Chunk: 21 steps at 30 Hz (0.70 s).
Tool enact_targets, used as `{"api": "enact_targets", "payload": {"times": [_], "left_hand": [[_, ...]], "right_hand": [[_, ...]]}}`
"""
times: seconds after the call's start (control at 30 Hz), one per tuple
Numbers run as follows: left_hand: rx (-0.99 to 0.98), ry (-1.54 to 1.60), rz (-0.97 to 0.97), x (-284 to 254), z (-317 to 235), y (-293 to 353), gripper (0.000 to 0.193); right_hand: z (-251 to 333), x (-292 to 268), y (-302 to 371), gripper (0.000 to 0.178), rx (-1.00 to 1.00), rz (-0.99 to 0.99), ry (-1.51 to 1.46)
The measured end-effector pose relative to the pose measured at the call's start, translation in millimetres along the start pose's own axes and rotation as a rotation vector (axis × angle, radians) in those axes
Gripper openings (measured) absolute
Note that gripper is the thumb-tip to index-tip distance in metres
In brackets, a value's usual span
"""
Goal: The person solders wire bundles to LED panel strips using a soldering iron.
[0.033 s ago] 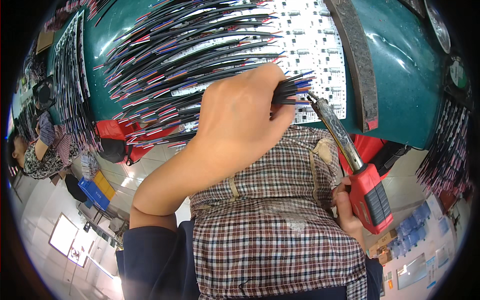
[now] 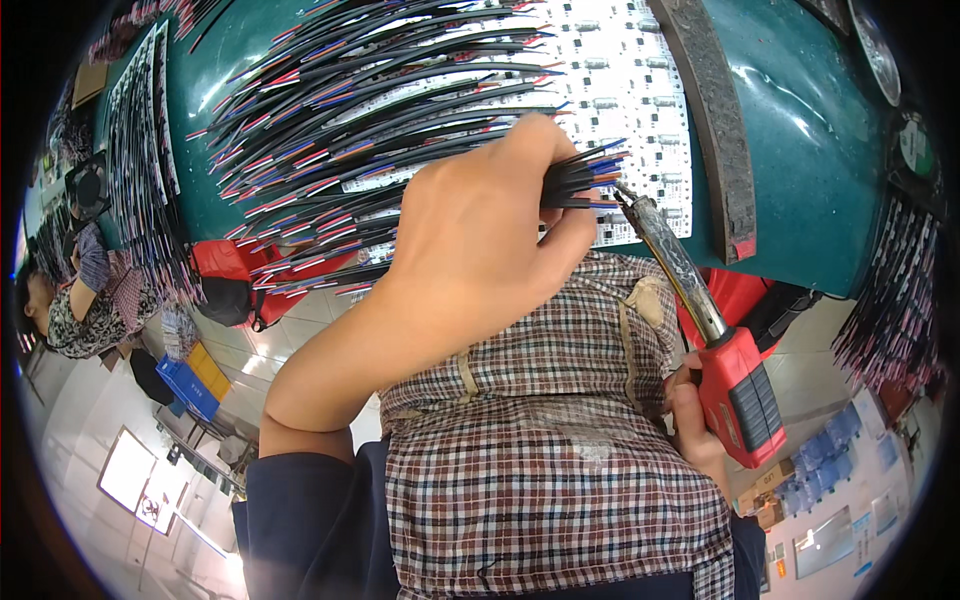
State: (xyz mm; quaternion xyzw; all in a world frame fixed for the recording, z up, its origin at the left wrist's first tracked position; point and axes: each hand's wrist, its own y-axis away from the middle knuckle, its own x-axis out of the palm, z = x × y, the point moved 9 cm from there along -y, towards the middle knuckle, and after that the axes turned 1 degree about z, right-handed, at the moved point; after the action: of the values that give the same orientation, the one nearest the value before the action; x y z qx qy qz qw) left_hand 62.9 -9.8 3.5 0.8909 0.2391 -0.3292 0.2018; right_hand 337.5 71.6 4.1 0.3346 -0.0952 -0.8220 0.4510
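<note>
My left hand (image 2: 480, 215) is closed around a bundle of black cables (image 2: 572, 182), whose blue, red and orange wire ends stick out to the right. Its fingertips are partly hidden. At the lower right, my right hand (image 2: 688, 415) grips the red and black handle of a soldering iron (image 2: 745, 395). The iron's metal barrel slants up and left, and its dark tip sits close beside the wire ends; I cannot tell whether they touch. Beneath the bundle lies a white circuit board panel (image 2: 625, 95) with rows of small components. Rows of black cables (image 2: 400, 85) cover its left part.
A dark, rough bar (image 2: 712, 130) runs along the panel's right edge on the green table (image 2: 800, 150). More cabled boards (image 2: 150, 160) lie at the far left, and another cable bunch (image 2: 895, 300) hangs at the right. Another person (image 2: 90, 300) is at the left.
My left hand's fingers have shifted slightly around the cable bundle, the index knuckle a little higher. My right hand and the soldering iron stay in place.
</note>
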Motion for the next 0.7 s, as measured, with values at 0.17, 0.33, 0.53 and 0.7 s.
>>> {"api": "enact_targets", "payload": {"times": [0.17,0.33,0.53,0.7], "left_hand": [[-0.043,0.057,0.049,1,10,1,0.018],[0.147,-0.147,-0.293,-45,-7,3,0.016],[-0.056,0.095,-0.032,-17,-2,11,0.013],[-0.014,0.072,0.006,6,4,18,0.014]], "right_hand": [[1,1,0,0.02,0.054,0.017,-0.038],[-1,-2,3,0.02,0.013,0.006,-0.037],[-9,-6,10,0.021,-0.011,0.029,0.028],[-9,-5,12,0.026,-0.027,-0.022,0.015]]}}
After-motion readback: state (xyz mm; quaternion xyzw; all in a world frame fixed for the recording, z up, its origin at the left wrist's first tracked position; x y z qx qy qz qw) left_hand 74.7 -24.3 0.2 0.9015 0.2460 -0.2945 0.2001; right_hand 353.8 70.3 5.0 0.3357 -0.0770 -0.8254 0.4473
